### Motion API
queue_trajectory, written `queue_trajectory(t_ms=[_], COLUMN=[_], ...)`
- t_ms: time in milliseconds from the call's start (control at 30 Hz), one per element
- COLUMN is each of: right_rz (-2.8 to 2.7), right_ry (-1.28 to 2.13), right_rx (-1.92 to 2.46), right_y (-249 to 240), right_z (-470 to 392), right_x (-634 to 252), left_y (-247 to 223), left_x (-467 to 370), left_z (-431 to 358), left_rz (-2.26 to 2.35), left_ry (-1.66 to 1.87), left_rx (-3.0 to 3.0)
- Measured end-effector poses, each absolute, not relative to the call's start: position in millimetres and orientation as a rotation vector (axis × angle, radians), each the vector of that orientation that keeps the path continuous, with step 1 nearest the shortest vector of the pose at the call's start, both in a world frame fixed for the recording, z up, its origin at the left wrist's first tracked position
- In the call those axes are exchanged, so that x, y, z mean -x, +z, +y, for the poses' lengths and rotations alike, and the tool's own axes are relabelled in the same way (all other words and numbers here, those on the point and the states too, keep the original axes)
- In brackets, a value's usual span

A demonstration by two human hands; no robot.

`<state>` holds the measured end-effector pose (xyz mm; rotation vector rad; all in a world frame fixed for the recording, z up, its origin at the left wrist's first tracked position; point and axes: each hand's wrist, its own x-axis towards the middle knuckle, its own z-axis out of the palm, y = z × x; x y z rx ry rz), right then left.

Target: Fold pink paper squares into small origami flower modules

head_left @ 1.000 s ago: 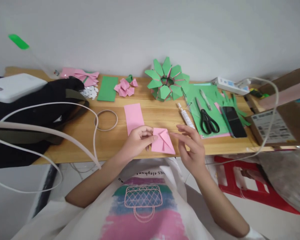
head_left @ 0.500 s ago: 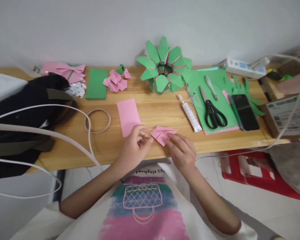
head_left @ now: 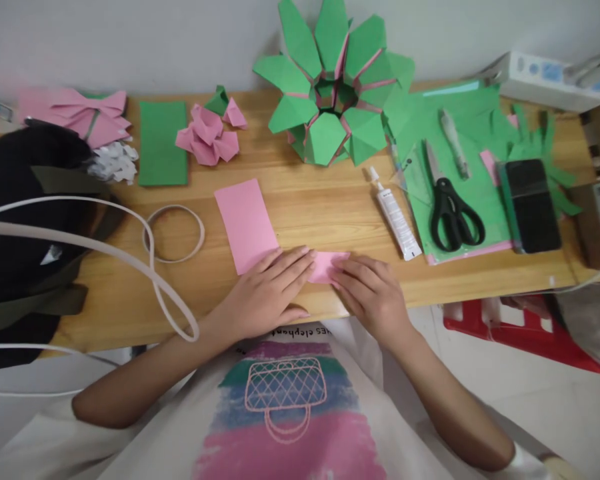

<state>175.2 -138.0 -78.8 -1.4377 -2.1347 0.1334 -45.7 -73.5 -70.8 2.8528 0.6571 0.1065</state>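
Note:
A folded pink paper lies flat at the table's front edge between my hands. My left hand rests on its left end, palm down, fingers stretched out and thumb apart. On its right end, my right hand presses with bent fingers held together; part of the paper is hidden under them. A flat pink sheet lies just behind my left hand, its lower corner touching the fingers. Behind the hands stands a green and pink folded paper ring with pointed petals.
A glue tube, black-handled scissors, a cutter and a phone are at the right. Leftward are a tape ring, green paper, pink folded pieces, white cables and a black bag.
The folded pink paper now lies flatter and narrower. My left hand has come down onto it with fingers stretched; my right hand stays at its right end. The view has moved closer to the table.

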Motion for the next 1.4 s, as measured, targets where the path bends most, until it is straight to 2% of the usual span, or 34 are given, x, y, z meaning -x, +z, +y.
queue_trajectory(t_ms=[333,1067,1400], right_rz=[-1.774,-1.618,-1.604], right_ry=[0.499,0.525,0.499], right_rx=[1.618,1.734,1.705], right_y=[-73.1,-75.7,-78.3], right_z=[-126.2,-127.0,-129.5], right_x=[-168.2,-159.8,-158.7], left_y=[-68.2,-69.2,-65.5], left_x=[48.1,57.4,60.9], left_z=[-69.7,-64.4,-63.6], left_rz=[0.618,0.54,0.75], left_ry=[0.168,0.128,0.399], left_rx=[-2.843,-2.771,-2.545])
